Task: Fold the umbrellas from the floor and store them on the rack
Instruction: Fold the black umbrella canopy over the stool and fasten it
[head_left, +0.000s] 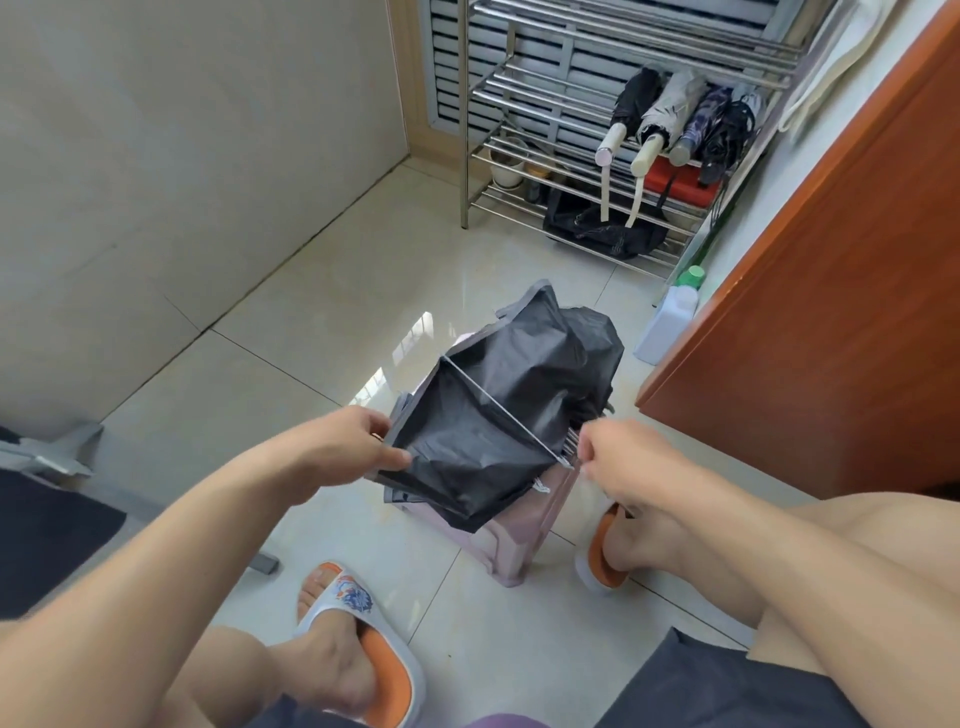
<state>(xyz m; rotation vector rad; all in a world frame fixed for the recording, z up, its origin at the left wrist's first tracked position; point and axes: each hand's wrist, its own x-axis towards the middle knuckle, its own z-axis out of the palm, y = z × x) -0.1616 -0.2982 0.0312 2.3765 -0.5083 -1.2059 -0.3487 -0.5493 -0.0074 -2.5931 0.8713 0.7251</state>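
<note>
A collapsed umbrella (511, 410) with black lining and grey-pink outside hangs loose and crumpled between my hands, over a pink stool (524, 540). My left hand (358, 441) pinches the canopy's left edge. My right hand (618, 457) pinches the tip of a metal rib at the right. The steel rack (550, 98) stands at the back. Several folded umbrellas (675, 119) lie side by side on its middle shelf, handles toward me and straps hanging down.
An orange wooden cabinet (831, 322) rises close on the right. A white bottle with a green cap (670, 317) stands by it. A black bag (602, 228) and red box (685, 182) fill the rack's lower shelves. My slippered feet rest on the glossy tile floor (311, 322).
</note>
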